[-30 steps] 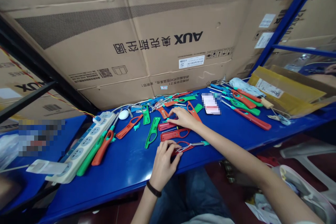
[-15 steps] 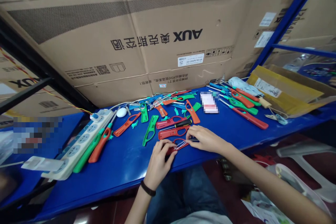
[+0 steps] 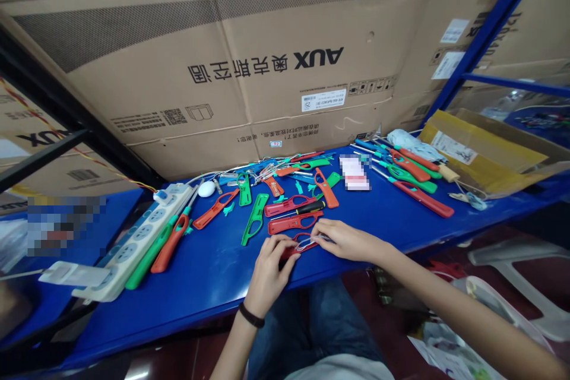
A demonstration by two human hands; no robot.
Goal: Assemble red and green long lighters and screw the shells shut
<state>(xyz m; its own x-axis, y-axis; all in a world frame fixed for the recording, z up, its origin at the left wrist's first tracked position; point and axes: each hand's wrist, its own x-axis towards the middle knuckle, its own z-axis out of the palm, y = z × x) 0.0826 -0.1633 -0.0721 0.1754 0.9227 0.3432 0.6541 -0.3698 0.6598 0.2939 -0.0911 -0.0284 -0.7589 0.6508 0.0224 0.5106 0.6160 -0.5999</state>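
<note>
At the front of the blue table my left hand holds down a red lighter casing half, fingers and thumb closed on its left end. My right hand pinches thin white wires over the casing's right part; its fingertips hide where the wires end. Just behind lies another red casing half. Beyond that are a screwdriver with a black and yellow handle and a further red half. A green casing half rests to the left of these.
A white power strip stands at the left, beside a green and an orange lighter. Loose lighter parts are heaped at the back. Whole lighters and an open yellow-taped box are at the right. Cardboard walls the rear.
My right hand has shifted slightly left and down, its fingertips now closer over the wires. My left hand stays on the red casing half.
</note>
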